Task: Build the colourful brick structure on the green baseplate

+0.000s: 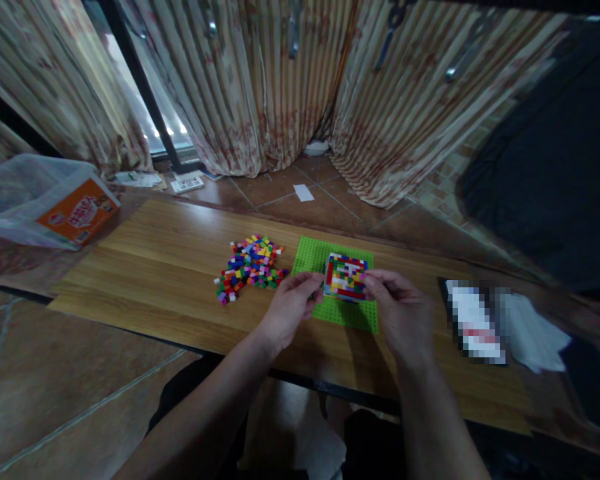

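Note:
A multicoloured block build [347, 277] made of small toy bricks stands on a green studded baseplate [353, 320]. At its left side is my left hand [293, 303], thumb and fingers pinched together; what lies between the fingertips, if anything, is too small to make out. On the other side, my right hand [405, 310] pinches a small pink toy brick [363, 277] against the right edge of the build. Whether that brick is joined to the build cannot be seen. A pile of loose toy bricks [255, 260] in many colours lies left of the baseplate.
The wooden table [145, 267] carries all of this. At the far left stands a clear plastic bin [25, 193] with an orange label. Papers [535, 330] and a blurred-out item [475, 323] lie at the right. Patterned curtains [260, 87] hang behind.

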{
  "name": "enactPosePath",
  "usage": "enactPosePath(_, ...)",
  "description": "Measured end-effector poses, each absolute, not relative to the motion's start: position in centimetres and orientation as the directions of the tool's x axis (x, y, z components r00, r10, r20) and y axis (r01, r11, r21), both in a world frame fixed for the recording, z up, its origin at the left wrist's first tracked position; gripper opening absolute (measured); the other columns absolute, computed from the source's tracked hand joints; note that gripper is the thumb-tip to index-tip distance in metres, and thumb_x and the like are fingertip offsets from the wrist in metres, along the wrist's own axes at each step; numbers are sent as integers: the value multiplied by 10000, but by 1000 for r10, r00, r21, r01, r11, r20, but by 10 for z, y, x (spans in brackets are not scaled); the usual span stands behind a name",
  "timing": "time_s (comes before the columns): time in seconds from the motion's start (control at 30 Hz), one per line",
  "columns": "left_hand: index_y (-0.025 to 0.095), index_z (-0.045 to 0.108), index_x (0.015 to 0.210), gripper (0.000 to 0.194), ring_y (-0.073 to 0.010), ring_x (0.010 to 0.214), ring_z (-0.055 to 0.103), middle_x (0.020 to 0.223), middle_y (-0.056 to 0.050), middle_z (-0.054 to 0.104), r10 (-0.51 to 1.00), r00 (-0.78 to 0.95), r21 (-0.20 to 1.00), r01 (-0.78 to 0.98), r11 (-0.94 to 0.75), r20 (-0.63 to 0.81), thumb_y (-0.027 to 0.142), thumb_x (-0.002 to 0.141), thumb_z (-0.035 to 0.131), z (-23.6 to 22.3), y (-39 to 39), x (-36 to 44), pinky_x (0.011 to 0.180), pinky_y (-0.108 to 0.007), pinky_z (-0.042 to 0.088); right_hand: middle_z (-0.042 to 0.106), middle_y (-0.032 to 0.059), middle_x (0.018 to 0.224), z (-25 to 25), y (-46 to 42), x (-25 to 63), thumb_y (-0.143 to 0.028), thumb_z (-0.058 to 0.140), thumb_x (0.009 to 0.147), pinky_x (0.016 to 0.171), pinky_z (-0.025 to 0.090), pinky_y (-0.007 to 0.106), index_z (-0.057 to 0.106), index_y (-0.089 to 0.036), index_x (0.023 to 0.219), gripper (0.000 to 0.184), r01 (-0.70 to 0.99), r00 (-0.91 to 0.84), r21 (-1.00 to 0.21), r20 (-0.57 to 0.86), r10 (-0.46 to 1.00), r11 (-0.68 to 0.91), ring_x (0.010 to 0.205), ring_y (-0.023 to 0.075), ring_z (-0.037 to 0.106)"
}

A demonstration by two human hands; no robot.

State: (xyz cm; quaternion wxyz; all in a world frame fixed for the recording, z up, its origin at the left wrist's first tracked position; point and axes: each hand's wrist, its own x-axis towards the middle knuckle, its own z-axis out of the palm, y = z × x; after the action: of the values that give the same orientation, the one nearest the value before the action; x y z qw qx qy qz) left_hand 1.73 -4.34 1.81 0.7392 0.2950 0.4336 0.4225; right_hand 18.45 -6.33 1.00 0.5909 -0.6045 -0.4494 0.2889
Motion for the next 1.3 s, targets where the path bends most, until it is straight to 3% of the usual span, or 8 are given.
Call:
enactPosePath(0.33, 129, 644, 816, 205, -16, 416, 286, 589, 39, 507, 871, 246, 799, -351, 488, -425, 323, 779, 699, 17, -42, 16, 432, -209, 103, 773, 25, 867, 1, -62, 190, -371, 726, 761, 805, 556, 391, 768, -240, 859, 169, 249, 407, -968, 133, 904, 30, 815, 205, 696)
enactPosePath(0.53, 134, 616, 793, 157, -13, 412, 302, 598, 37, 527, 874, 225, 805, -342, 484, -430, 280, 802, 671, 17, -42, 16, 428, -201, 125, 756, 57, 964, -3, -63, 192, -378, 602, 879, 831, 519, 389, 759, -237, 907, 213, 607, 267, -792, 277, 923, 62, 884, 227, 689)
enactPosePath(0.93, 136, 616, 775, 152, -11, 404, 291, 604, 34, 535, 873, 246, 812, -327, 483, -420, 275, 803, 671, 19, -42, 15, 428, -206, 124, 730, 59, 915, -12, -57, 189, -316, 517, 919, 817, 490, 388, 753, -247, 877, 249, 792, 107, -586, 410, 906, 172, 869, 233, 654)
enactPosePath(1.3, 135, 617, 777, 129, -13, 406, 297, 602, 32, 535, 871, 249, 816, -310, 487, -424, 252, 823, 644, 21, -42, 15, 432, -202, 141, 767, 72, 905, -14, -57, 187, -367, 588, 864, 804, 504, 403, 763, -235, 917, 226, 738, 266, -673, 355, 896, 48, 814, 246, 676)
